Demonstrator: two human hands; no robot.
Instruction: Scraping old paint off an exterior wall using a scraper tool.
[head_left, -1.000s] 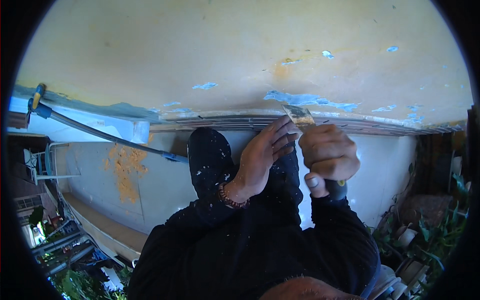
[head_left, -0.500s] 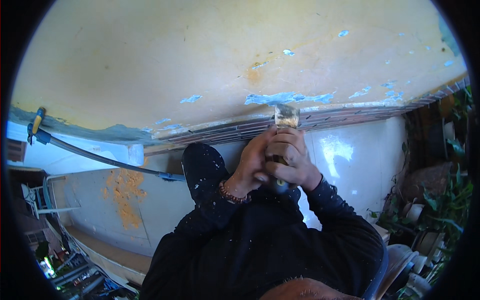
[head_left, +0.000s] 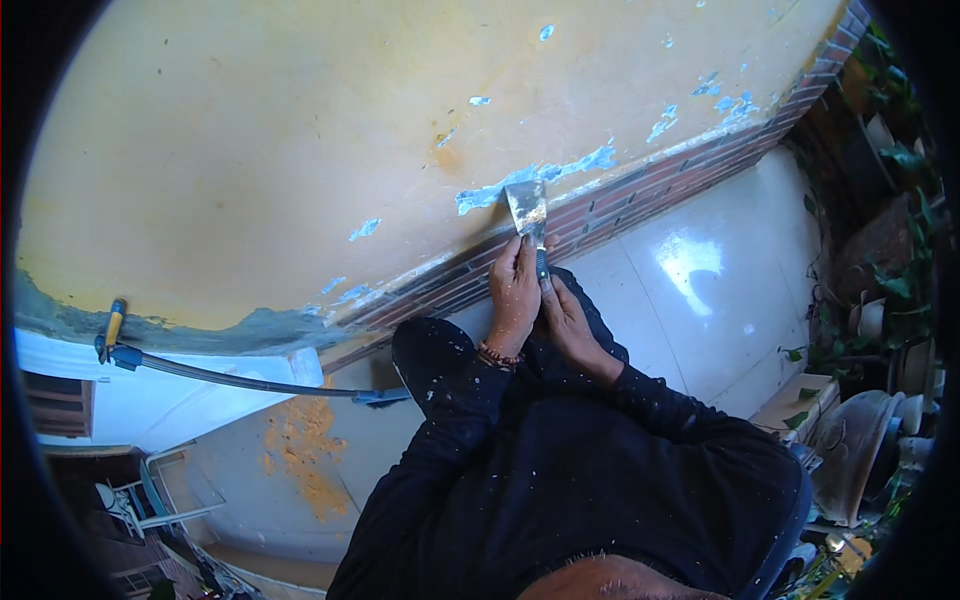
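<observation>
Both my hands grip the dark handle of a putty knife (head_left: 528,212). My left hand (head_left: 514,291) wraps the handle from the left and my right hand (head_left: 566,322) holds it from the right and below. The flat metal blade presses against the yellow wall (head_left: 300,150), right at a strip of exposed blue paint (head_left: 540,178) just above a row of red brick trim (head_left: 620,200). My dark sleeves are speckled with paint flecks. A beaded bracelet sits on my left wrist.
White glossy floor tiles (head_left: 700,290) lie below the wall. A hose with a yellow and blue fitting (head_left: 115,335) runs along a white ledge at the left. Orange dust (head_left: 300,450) marks the floor. Plants and pots (head_left: 880,300) crowd the right side.
The view has swung, so the wall's base now slants up to the right. My hands have come together on the handle and the blade has shifted along the blue strip.
</observation>
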